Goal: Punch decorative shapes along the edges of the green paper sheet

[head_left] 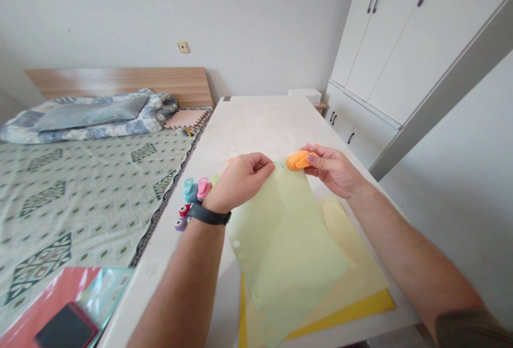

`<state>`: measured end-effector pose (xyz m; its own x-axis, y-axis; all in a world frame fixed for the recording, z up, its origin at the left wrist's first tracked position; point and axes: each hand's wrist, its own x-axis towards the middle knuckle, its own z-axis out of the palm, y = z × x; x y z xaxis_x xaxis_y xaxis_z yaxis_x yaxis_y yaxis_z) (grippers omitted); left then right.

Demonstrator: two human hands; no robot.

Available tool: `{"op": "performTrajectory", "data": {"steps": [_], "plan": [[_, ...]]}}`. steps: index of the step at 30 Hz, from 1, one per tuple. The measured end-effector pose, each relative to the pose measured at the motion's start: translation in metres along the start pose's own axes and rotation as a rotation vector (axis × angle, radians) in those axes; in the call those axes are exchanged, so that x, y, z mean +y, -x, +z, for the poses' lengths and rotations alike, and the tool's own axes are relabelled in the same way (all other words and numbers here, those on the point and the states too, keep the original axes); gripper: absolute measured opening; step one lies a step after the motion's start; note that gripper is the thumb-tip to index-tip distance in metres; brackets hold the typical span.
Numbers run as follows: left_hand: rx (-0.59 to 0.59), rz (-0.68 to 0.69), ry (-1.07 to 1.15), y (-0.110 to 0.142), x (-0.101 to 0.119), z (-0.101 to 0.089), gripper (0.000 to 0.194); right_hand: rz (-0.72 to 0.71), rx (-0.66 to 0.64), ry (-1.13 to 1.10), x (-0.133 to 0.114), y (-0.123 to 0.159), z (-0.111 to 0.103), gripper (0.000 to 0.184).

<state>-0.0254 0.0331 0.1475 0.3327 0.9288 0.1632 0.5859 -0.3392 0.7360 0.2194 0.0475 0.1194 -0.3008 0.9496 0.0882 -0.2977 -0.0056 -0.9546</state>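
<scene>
A: What's the biggest thing near the hands?
B: The white table (260, 118), running away from the person, with the bed (100, 177) along its left side.
A: And on it?
B: A light green sheet (288, 230), raised toward its far end and reaching back toward the person between the two forearms. Under it, a pale yellow sheet (360, 270) and a deeper yellow sheet (352, 311) stick out at the near right.
A: Where's the green one relative to the hands?
B: Its far edge is right at them. The left hand (245, 177) pinches that edge near its left end, thumb and fingers together. The right hand (335, 170) is just past the far right corner.
A: Is the right one holding anything?
B: Yes, an orange punch (295, 160), gripped with the thumb on top. Its head sits at the sheet's far right corner. I can't tell whether the lever is pressed down.
A: Anything smaller?
B: Beside the left wrist, a blue punch (189, 190) and a pink punch (203, 187) stand next to each other. Smallest are the flower-shaped cut-outs (236, 244) along the green sheet's left edge.
</scene>
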Motion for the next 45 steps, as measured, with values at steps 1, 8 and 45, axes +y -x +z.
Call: {"op": "performTrajectory", "data": {"steps": [1,8,45], "plan": [[-0.002,0.002,-0.001,0.000,0.000,0.000,0.030,-0.003,0.006,0.000,0.000,0.000,0.000,0.027],[0.004,0.008,-0.008,0.000,0.000,0.001,0.033,-0.015,0.036,-0.002,0.003,-0.001,0.001,0.029],[-0.038,-0.015,0.035,0.000,-0.012,0.000,0.034,-0.108,0.178,-0.073,0.002,-0.010,-0.023,0.021]]}}
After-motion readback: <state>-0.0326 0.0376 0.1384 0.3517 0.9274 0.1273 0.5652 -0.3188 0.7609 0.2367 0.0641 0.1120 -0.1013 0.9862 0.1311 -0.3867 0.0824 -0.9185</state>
